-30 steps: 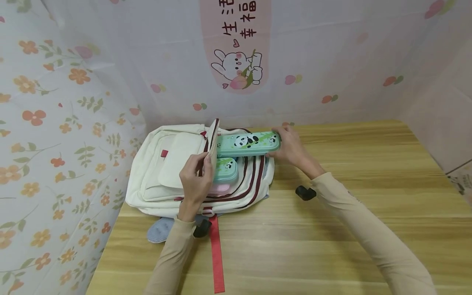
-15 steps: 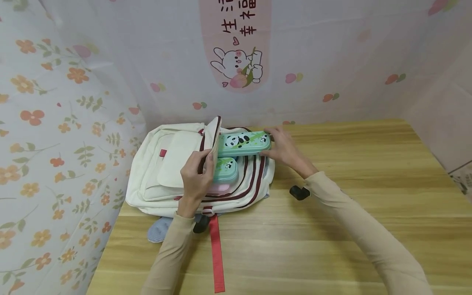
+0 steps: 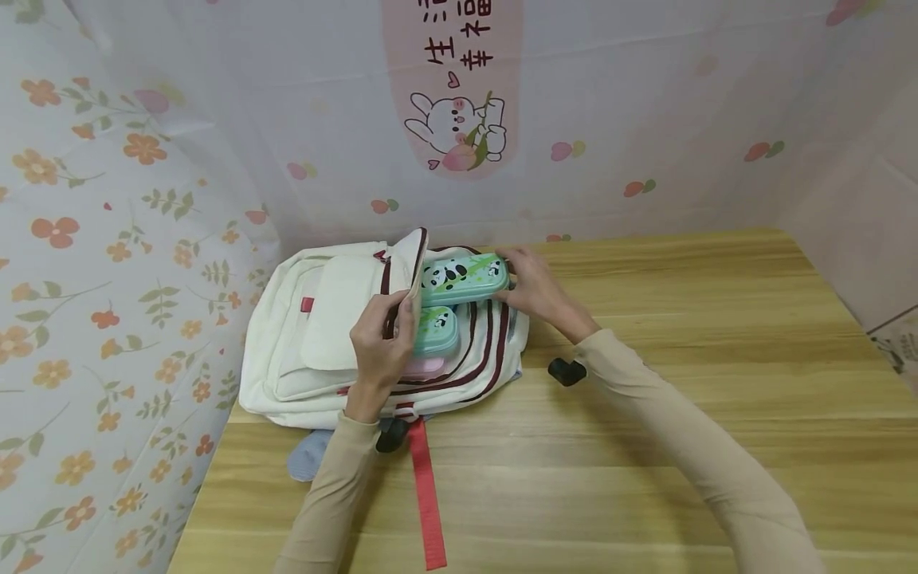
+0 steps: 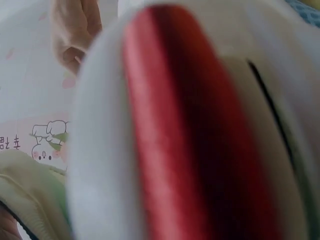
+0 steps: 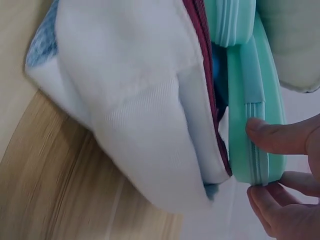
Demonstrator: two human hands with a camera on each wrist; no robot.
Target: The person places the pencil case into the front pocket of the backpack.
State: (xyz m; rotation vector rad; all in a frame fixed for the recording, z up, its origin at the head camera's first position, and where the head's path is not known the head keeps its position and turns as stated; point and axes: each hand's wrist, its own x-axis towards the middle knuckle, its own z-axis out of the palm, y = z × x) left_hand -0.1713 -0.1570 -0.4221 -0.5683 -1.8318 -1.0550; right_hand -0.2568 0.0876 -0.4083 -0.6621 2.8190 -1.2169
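Observation:
A cream backpack [image 3: 337, 311] with dark red zips lies on its back, its opening toward the right. My left hand [image 3: 383, 339] pinches the lifted edge of its front flap. My right hand [image 3: 534, 291] grips the right end of a mint-green pencil case [image 3: 466, 277] printed with pandas, thumb on one side and fingertips on the other. The left part of this case is inside the opening, under the flap. A second, smaller-looking green panda case [image 3: 437, 331] sits in the bag beside it, with a pink item [image 3: 425, 366] below. In the right wrist view the held case [image 5: 245, 165] stands beside the zip.
A red strap [image 3: 428, 502] trails from the bag over the wooden table [image 3: 610, 462]. A blue-grey padded piece [image 3: 308, 456] sticks out under the bag. Patterned cloth [image 3: 595, 104] hangs behind and at the left.
My right hand has moved left, sliding the panda pencil case deeper under the flap. My left hand keeps its hold on the flap, and the view has shifted slightly.

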